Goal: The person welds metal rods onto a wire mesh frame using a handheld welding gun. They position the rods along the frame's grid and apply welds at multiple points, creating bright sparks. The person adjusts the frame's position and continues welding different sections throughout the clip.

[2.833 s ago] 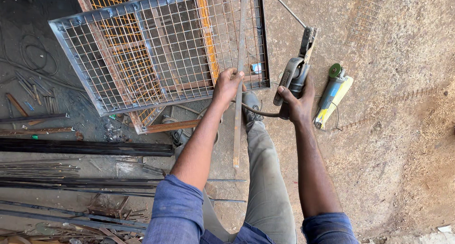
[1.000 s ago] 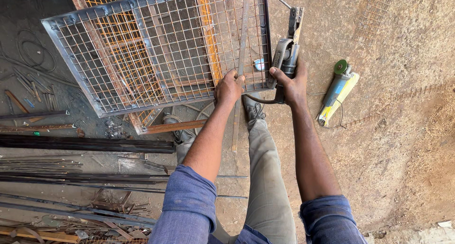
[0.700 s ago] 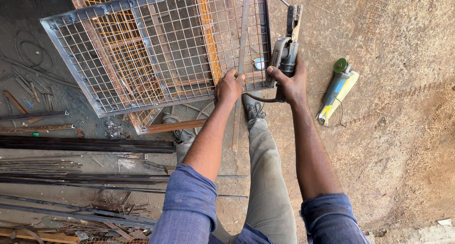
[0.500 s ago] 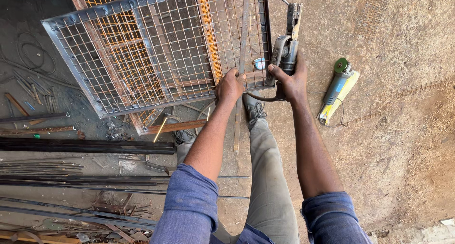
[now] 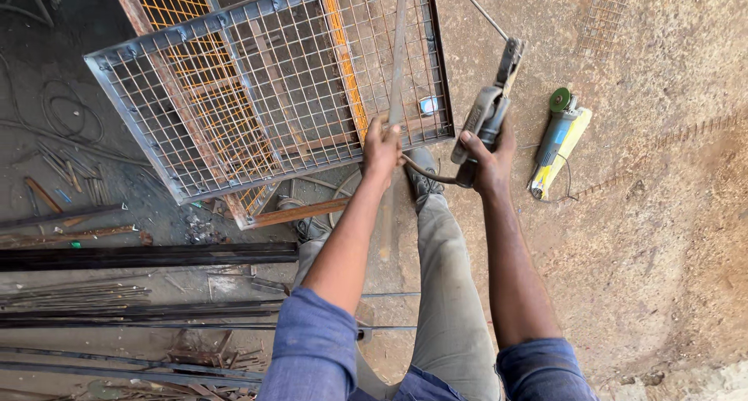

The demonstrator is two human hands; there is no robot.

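Metal strip: a long flat strip [image 5: 396, 66] stands nearly upright across the near right part of the mesh panel, its lower end hanging past the panel edge over the trouser leg.
Left hand: the left hand [image 5: 382, 145] is wrapped tight around the strip at the panel's near edge, much as half a second ago.
Right hand: the right hand [image 5: 489, 158] is clenched on the grey handle of the welding holder [image 5: 488, 109], which has stayed just right of the panel's corner; a thin rod sticks up and away from its tip.
Mesh panel: the framed wire panel [image 5: 195, 113] lies tilted over rusty orange frames, placed as before.
Grinder: an angle grinder [image 5: 558, 140] lies on the dirt, near the right hand but apart from it, unmoved.
Ground: steel bars [image 5: 148, 256] and scrap rods lie at the left.
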